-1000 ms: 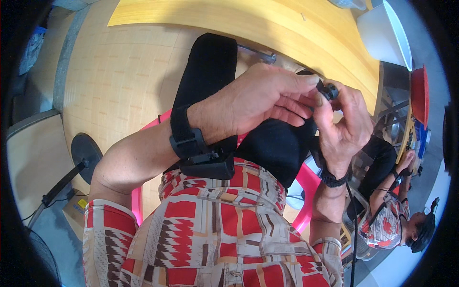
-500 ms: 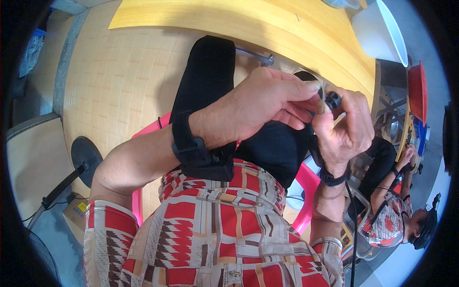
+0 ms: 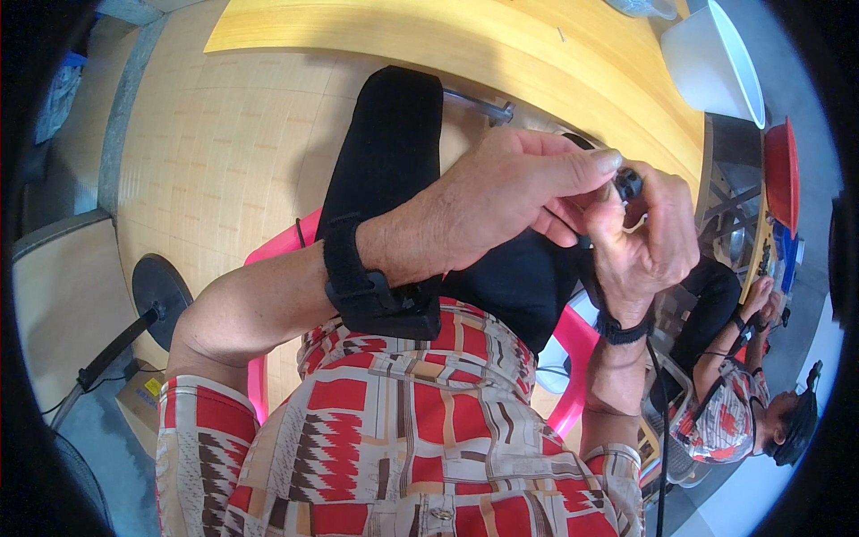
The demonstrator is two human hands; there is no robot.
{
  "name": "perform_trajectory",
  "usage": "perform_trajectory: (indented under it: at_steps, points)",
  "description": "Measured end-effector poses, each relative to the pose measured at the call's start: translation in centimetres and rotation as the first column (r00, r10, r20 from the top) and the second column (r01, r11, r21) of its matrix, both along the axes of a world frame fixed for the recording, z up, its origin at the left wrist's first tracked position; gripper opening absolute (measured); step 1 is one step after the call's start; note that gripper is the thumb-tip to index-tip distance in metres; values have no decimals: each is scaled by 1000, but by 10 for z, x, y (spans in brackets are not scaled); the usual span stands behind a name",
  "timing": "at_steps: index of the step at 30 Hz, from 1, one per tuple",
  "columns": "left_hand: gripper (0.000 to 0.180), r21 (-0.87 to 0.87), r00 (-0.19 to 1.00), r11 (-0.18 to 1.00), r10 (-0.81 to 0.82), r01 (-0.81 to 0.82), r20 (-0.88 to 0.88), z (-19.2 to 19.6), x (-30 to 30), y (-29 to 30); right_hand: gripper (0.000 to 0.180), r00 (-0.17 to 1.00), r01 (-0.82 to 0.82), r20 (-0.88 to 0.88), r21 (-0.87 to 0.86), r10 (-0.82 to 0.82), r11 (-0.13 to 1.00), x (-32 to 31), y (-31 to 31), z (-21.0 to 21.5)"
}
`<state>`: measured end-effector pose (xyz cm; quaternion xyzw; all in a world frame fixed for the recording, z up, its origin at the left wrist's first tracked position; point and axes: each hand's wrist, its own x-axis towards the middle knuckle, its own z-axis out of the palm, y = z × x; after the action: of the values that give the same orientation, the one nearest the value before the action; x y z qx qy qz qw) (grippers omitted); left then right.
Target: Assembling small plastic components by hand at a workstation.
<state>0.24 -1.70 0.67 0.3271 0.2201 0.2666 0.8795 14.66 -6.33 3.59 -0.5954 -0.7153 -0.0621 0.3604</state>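
My right hand (image 3: 651, 240) is closed round a small black knobbed part (image 3: 630, 184), gripped between thumb and curled fingers. Its exact kind does not show. Close against it on the left is my left hand (image 3: 514, 197), thumb and forefinger pinched together at the part's edge. Whatever sits in that pinch is too small or hidden to make out. Both hands are held above my black-trousered lap, just short of the table's near edge.
A yellow wooden table (image 3: 376, 29) lies ahead, with a white tub (image 3: 711, 67) at its right end. Beyond are a red basin (image 3: 780, 177) and a seated co-worker (image 3: 729, 416). I sit on a pink chair (image 3: 577, 371); a round-based stand (image 3: 161, 302) is on the left.
My left hand has shifted slightly right, its thumb tip now at the black part's edge. The black part has moved a little to the right in my right hand.
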Motion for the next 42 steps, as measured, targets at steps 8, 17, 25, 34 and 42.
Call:
perform_trajectory:
  at_steps: [8, 17, 25, 34, 42]
  points:
    - [30, 24, 1000, 999, 21, -21, -4, 3, -1, -1, 23, 1000, 2, 7, 12, -2, 1000, 1, 1, -2]
    - [24, 219, 969, 953, 231, -208, -83, -2, -3, 2, 31, 973, -153, -195, -141, 124, 978, -1, 5, -3]
    - [23, 177, 962, 949, 271, -262, -31, -1, -3, 2, 26, 883, -212, -458, -199, 101, 957, 10, 4, -6]
    - [25, 243, 951, 925, 307, -293, -20, 2, -2, 6, 27, 557, -411, -823, -158, 111, 898, 16, 10, -18]
    - [25, 149, 958, 946, 282, -286, 49, -2, 0, 8, 28, 540, -389, -836, -149, 94, 909, 14, 10, -21]
